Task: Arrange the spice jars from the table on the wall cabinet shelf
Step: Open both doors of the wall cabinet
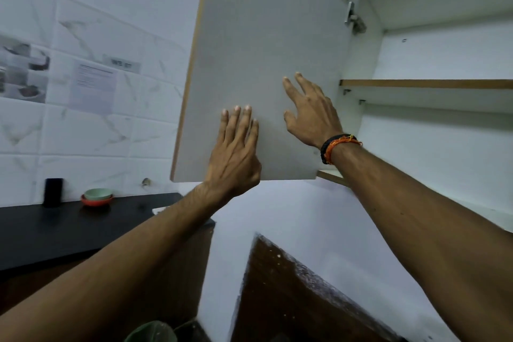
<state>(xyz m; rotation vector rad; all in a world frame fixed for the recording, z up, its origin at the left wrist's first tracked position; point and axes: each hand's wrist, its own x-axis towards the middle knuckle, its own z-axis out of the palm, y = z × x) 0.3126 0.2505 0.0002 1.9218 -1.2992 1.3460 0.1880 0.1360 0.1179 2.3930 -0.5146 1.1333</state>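
Matt laminate cabinet door (266,63), wood-edged

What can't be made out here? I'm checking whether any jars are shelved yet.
Head view only:
- Wall cabinet shelf: seen from below, its top surface is hidden, and the right part is cut off by the frame edge.
- Spice jars: none visible.
- Papers on the tiles: text blurred.
- Left hand and right hand palms: hidden against the door.

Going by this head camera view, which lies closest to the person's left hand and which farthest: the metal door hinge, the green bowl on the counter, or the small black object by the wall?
From the left hand, pressed flat on the cabinet door:
1. Green bowl, lower left on the dark counter, stacked in an orange dish.
2. Metal hinge, upper right at the door's inner edge.
3. Black object, farther left against the tiled wall.
The bowl and hinge are fairly close to call.
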